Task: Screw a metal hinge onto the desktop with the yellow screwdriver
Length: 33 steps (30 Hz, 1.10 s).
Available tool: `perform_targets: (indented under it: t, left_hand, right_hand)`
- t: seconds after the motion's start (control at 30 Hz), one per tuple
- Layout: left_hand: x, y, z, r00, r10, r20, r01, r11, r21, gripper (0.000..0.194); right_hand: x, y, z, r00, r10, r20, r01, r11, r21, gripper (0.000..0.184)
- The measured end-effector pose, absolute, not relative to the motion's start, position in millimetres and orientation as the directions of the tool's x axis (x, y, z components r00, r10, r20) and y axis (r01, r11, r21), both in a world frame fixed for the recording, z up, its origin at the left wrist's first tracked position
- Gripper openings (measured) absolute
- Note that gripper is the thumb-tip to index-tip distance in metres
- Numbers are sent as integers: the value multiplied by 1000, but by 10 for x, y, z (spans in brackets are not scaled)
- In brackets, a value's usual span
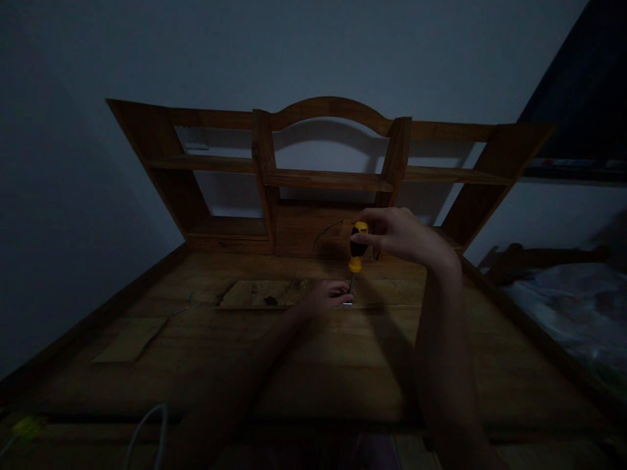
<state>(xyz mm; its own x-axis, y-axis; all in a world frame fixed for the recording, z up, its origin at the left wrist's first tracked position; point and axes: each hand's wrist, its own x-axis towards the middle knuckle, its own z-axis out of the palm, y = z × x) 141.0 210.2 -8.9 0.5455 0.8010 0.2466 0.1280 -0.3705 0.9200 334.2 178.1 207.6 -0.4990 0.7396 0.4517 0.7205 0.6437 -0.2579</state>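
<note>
In dim light, my right hand (396, 235) grips the top of a screwdriver (356, 258) with a yellow and black handle. The tool stands nearly upright, its metal shaft pointing down at the wooden desktop (294, 352). My left hand (326, 297) rests on the wood, its fingers closed together around the lower end of the shaft. Whatever they pinch there is hidden. Just below those fingertips, a small shiny metal piece (347, 304) lies at the edge of a long pale strip (259, 294) of the desktop.
A wooden shelf unit (328, 179) stands along the back against the wall. To the left lie a flat brownish sheet (130, 339) and a thin metal piece (180, 310). A pale cable loop (161, 424) is at the front, and a yellow object (28, 427) at the lower left.
</note>
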Motion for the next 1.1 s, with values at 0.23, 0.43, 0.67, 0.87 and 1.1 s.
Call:
perform_targets:
  t: [0.23,0.43,0.67,0.87,1.1]
  left_hand:
    - [1410,2102,-89,557,794,244,105,-359,928,29]
    - [1385,2088,-69,550,792,266,111,-385,916,26]
    - [1410,2063,-37,551,793,259,111,-377,920,29]
    - [1418,2101,-89,541,798,265,116,-383,917,29]
    - [1393,2096,-97,539,799,269,117,-387,915,26]
  right_hand:
    - [3345,1820,2028,-483,769,419,764,604,-228,30]
    - [3383,1737,2076,-557,777,294,680,630,-376,50]
    - [3327,1808,2036,-465,781,418,779,585,-226,30]
    - [3340,1857,2011,-445,776,447,803,567,-185,31]
    - [3377,1749,2104,-548,769,330,688,638,-346,37]
